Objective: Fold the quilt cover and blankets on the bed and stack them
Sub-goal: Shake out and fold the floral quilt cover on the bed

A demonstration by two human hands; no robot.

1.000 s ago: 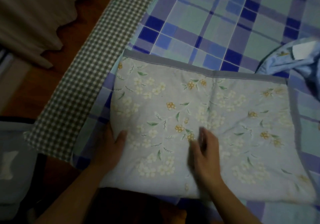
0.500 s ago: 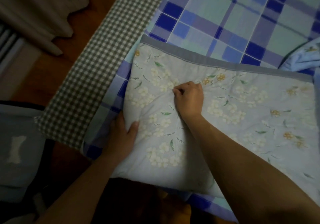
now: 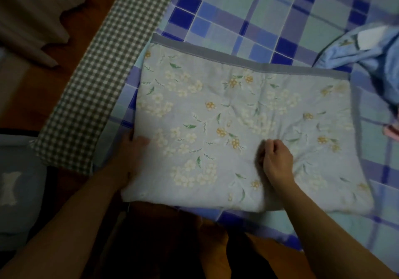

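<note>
Left hand [image 3: 135, 149] is clamped on the left edge of the folded floral blanket [image 3: 226, 116], thumb on top. Right hand [image 3: 277, 159] is curled, fabric pinched mid-panel. Blanket is laid at the bed's [image 3: 237, 4] near-left corner: soft, quilted, grey-bordered rectangle. Smoothing is judged under way; another fold or stacking is wanted next. Crumpled blue cloth [image 3: 367, 51] is left unfolded at right.

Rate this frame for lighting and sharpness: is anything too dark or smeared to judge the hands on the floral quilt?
Head view: dim overall, darkest along the bottom edge, with no glare. The left hand is motion-smeared at the floral quilt's left edge, so its grip is unclear. The right hand is sharper, fingers curled on the fabric. The blue blanket at right is soft. Wide-angle bending shows along the checked sheet's lines.
</note>
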